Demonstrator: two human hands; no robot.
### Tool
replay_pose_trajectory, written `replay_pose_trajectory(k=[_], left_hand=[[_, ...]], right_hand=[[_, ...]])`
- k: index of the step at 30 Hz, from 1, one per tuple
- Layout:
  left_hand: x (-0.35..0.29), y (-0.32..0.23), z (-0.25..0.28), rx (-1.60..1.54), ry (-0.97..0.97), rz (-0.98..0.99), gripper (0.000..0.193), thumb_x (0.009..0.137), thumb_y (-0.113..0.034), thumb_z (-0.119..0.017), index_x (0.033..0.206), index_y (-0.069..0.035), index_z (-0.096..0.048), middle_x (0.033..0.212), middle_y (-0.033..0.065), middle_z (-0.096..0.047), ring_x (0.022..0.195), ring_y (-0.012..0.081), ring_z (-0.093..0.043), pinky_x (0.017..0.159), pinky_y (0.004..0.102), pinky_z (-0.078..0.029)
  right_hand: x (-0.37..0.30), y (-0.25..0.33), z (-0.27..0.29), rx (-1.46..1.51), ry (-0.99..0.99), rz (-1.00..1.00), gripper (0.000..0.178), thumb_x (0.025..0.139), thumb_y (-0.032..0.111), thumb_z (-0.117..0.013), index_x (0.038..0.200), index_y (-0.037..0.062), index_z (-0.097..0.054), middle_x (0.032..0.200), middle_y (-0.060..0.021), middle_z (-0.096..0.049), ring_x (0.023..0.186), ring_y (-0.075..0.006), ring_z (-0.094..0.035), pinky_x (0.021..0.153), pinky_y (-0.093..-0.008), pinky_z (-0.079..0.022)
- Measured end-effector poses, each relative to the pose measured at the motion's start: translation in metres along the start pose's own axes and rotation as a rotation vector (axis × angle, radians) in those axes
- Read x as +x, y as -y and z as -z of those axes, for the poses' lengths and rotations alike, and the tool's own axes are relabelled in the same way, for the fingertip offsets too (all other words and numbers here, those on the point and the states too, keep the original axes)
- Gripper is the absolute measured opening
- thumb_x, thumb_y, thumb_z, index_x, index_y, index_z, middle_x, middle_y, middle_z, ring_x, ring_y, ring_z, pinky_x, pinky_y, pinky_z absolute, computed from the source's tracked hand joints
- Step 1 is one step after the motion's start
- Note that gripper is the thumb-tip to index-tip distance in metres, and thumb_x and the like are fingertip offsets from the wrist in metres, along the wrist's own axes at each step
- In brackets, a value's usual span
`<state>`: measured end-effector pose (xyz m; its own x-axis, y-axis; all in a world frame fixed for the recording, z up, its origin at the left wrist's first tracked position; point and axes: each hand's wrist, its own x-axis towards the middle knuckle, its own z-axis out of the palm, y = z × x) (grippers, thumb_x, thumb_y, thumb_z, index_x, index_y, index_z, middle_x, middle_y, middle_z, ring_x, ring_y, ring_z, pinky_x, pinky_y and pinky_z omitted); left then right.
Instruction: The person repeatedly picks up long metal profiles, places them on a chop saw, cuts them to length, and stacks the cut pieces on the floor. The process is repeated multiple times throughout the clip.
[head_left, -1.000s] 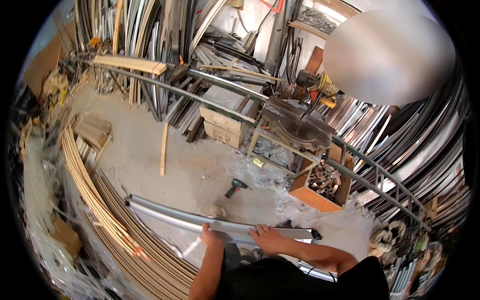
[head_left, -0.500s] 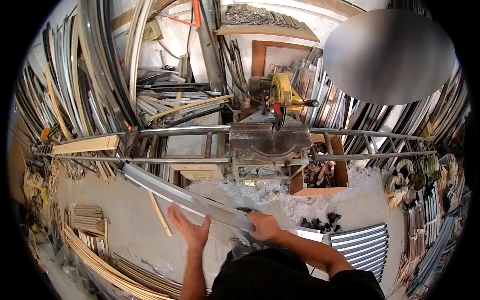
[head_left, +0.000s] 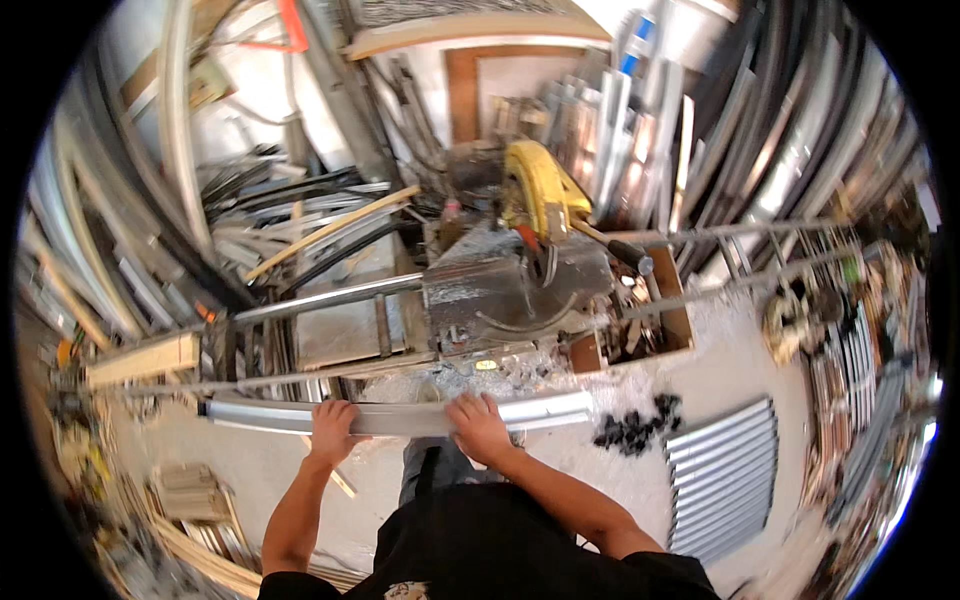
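Note:
A long silver metal profile point(head_left: 400, 419) lies level across my front, just on the near side of the rail stand. My left hand point(head_left: 333, 432) grips it left of its middle, fingers over the top edge. Farther right, my right hand point(head_left: 478, 428) is closed on the same profile, and its right end sticks out past that hand. Beyond the profile stands a chop saw point(head_left: 540, 195) with a yellow guard and a black handle. Its worn metal base point(head_left: 515, 300) is wider than the blade. The undersides of both hands are hidden.
A wooden board point(head_left: 143, 361) rests on the left rails point(head_left: 330, 302). A box of offcuts point(head_left: 680, 335) sits right of the saw. Black pieces point(head_left: 638, 425) and a row of grey profiles point(head_left: 722, 480) lie on the floor. Upright profiles point(head_left: 800, 130) lean at the back.
My left hand, earlier apart from the profile with fingers spread, now grips it. The profile has swung from a slant to nearly level and nearer the saw. The view has shifted.

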<state>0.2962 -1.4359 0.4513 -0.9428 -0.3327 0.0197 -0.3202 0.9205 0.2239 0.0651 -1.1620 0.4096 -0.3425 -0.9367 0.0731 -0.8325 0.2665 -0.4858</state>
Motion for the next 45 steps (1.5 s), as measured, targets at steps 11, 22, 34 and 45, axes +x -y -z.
replay_pose_trajectory(k=[11,22,34,45], left_hand=[[0.100,0.205,-0.049,-0.088,0.002,0.100,0.077,0.054,-0.040,-0.098,0.115,-0.009,-0.064,0.120,0.0113,-0.063,0.120,0.0373,-0.052,0.106,0.0545,-0.035],[0.191,0.213,-0.089,-0.095,-0.026,0.099,0.071,0.060,-0.036,-0.096,0.119,-0.009,-0.066,0.121,0.0125,-0.062,0.118,0.0371,-0.053,0.105,0.0549,-0.035],[0.202,0.232,-0.145,-0.200,0.012,0.092,0.071,0.069,-0.038,-0.091,0.130,-0.012,-0.065,0.127,0.0113,-0.060,0.122,0.0353,-0.051,0.102,0.0557,-0.038],[0.217,0.226,-0.124,-0.186,0.015,0.153,0.066,0.070,-0.038,-0.090,0.128,-0.018,-0.068,0.125,0.0074,-0.059,0.125,0.0339,-0.047,0.106,0.0519,-0.036]], right_hand=[[-0.017,-0.027,-0.047,0.269,-0.293,-1.048,0.051,0.087,0.030,-0.077,0.129,0.0031,-0.065,0.133,-0.0228,-0.061,0.127,-0.0413,-0.057,0.107,-0.0475,-0.049],[-0.024,-0.019,-0.015,0.213,-0.380,-1.301,0.045,0.085,0.029,-0.078,0.122,0.0048,-0.071,0.124,-0.0231,-0.065,0.111,-0.0389,-0.067,0.096,-0.0469,-0.055],[-0.086,-0.073,-0.024,0.451,-0.307,-1.139,0.053,0.088,0.013,-0.076,0.135,-0.0051,-0.060,0.128,-0.0207,-0.068,0.113,-0.0295,-0.067,0.095,-0.0416,-0.055],[-0.058,-0.093,0.006,0.241,-0.082,-1.262,0.036,0.089,0.015,-0.073,0.118,-0.0034,-0.064,0.100,-0.0100,-0.064,0.092,-0.0241,-0.063,0.085,-0.0376,-0.052]])
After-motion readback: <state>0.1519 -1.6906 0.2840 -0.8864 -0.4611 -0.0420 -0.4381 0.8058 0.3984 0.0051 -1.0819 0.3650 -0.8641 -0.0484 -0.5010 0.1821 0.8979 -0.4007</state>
